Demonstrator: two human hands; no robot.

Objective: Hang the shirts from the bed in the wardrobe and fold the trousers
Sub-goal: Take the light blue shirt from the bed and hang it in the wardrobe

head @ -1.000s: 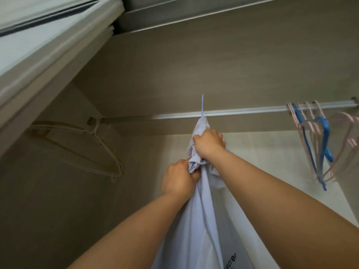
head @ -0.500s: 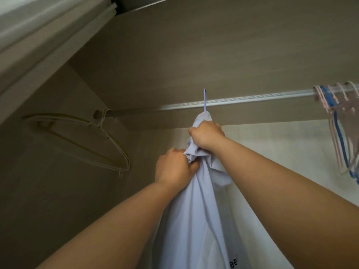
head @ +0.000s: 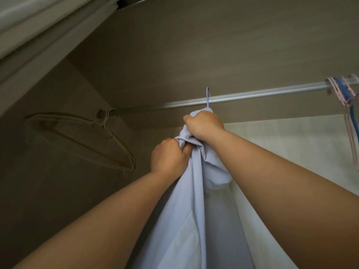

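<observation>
Shirts: one pale lilac shirt [head: 194, 210], in the middle of the wardrobe [head: 194, 45], below the rail.
Hands: two, both clenched on the shirt's bunched top.
Left hand [head: 169, 160]: fist closed round gathered fabric, lower and left of the other hand.
Right hand [head: 204, 124]: grips the cloth just under a blue hanger hook [head: 207, 98].
Rail [head: 272, 93]: one, metal; the hook crosses it.
Empty hangers: a white hanger [head: 108, 140] at the rail's left end; a pink and blue bunch [head: 347, 98] at the right end, number unclear.
</observation>
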